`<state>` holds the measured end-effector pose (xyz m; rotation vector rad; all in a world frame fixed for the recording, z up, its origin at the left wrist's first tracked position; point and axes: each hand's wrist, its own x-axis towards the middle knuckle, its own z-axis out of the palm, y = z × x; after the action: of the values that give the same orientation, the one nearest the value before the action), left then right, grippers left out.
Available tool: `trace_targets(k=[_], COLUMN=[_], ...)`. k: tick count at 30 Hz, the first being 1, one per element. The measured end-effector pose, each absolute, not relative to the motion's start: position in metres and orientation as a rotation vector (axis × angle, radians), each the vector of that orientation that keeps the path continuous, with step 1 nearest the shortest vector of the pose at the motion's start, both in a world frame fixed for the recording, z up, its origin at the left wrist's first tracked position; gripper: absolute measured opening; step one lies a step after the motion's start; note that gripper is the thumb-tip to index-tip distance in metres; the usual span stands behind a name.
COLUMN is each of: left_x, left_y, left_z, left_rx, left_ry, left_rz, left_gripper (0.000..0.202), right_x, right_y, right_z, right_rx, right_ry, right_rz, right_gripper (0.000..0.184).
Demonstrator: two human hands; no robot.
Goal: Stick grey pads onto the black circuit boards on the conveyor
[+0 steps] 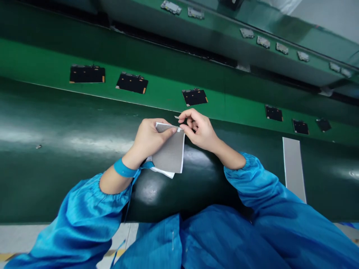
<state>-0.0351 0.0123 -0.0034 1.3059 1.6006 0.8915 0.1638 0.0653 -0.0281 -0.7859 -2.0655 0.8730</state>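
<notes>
My left hand (151, 138) grips a few grey sheets with white edges (170, 151), its thumb lying on top near the upper right corner. A small white tab (178, 129) sits at that corner. Close beside it, my right hand (198, 129) is closed in a pinch with its thumb tip next to the tab. From its fingertips a small thin grey piece (176, 117) sticks out to the left. How the fingers hold this piece is partly hidden. A blue band (125, 169) with a cord circles my left wrist.
Beyond my hands, a bright green strip carries several black flat boards, one (194, 96) just ahead. Small silvery parts (263, 41) line a farther green surface. A long grey strip (294, 166) lies on the dark green table (70, 149) to my right; a tiny scrap (38, 147) lies left.
</notes>
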Motion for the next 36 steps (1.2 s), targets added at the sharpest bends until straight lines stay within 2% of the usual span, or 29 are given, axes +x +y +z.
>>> trace_targets(k=[2,5,6,8,10,12,14,20,29,33,36], left_x=[-0.035,-0.035,-0.034,-0.034,-0.033,-0.033,-0.032,-0.029,-0.026,-0.026,-0.026], left_y=[0.013,0.014,0.013,0.013,0.011,0.010,0.009,0.006,0.004,0.004,0.005], left_z=[-0.005,-0.008,-0.008,-0.009,-0.008,-0.007,-0.006,-0.006,-0.003,-0.002,-0.004], left_rx=[1.306,1.328,1.346,1.393,1.433,1.438,1.404,1.321,1.313,1.293,1.311], left_ry=[1.590,1.573,1.558,1.519,1.492,1.485,1.484,1.513,1.542,1.536,1.533], left_rz=[0.884,0.854,0.843,0.836,0.847,0.856,0.863,0.942,0.955,0.960,0.962], left_gripper=[0.027,0.028,0.028,0.029,0.043,0.053,0.048,0.027,0.021,0.018,0.019], right_x=[0.163,0.163,0.163,0.163,0.163,0.163,0.163,0.161,0.160,0.161,0.161], right_y=[0.064,0.065,0.066,0.069,0.072,0.074,0.075,0.071,0.068,0.068,0.068], right_z=[-0.028,-0.028,-0.027,-0.027,-0.027,-0.026,-0.024,-0.021,-0.021,-0.022,-0.024], right_rx=[-0.797,-0.827,-0.834,-0.834,-0.825,-0.821,-0.821,-0.818,-0.837,-0.855,-0.838], right_ry=[-2.064,-1.954,-1.897,-1.799,-1.752,-1.738,-1.725,-1.712,-1.740,-1.698,-1.703], right_rz=[0.925,1.062,1.126,1.251,1.349,1.409,1.435,1.506,1.586,1.446,1.352], right_gripper=[0.022,0.010,0.011,0.028,0.045,0.053,0.056,0.055,0.053,0.049,0.038])
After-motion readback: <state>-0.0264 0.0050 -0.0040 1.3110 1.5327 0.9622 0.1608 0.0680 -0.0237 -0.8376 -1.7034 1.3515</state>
